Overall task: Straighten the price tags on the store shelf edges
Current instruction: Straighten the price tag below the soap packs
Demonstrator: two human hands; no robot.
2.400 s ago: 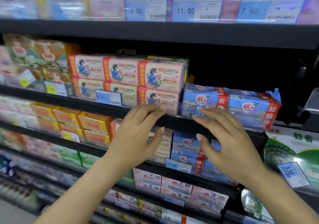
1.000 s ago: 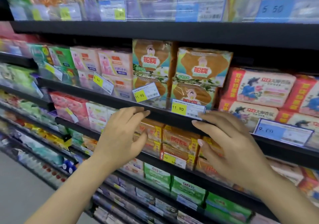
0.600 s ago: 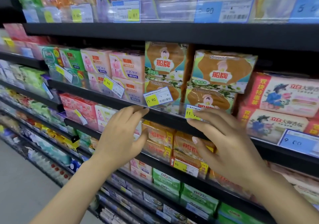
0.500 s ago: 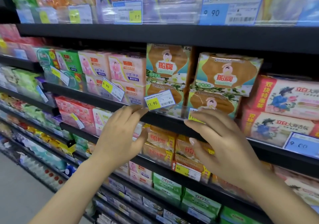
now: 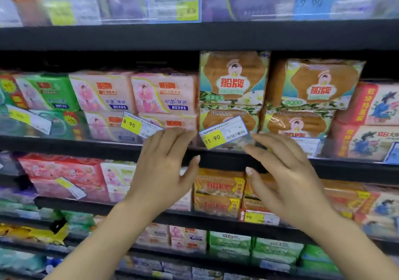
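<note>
Left hand [image 5: 160,171] and right hand [image 5: 289,184]: both bare, no gloves, rings, watch or bracelets. Forearms bare to the frame's lower edge; no sleeve visible. Fingernails short, unpainted, pale at the tips.

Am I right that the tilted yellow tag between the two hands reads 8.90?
Not quite. In the head view, the tilted yellow tag between the left hand and right hand reads 11.90. The 8.90 tag sits further left, above the left hand.
</note>
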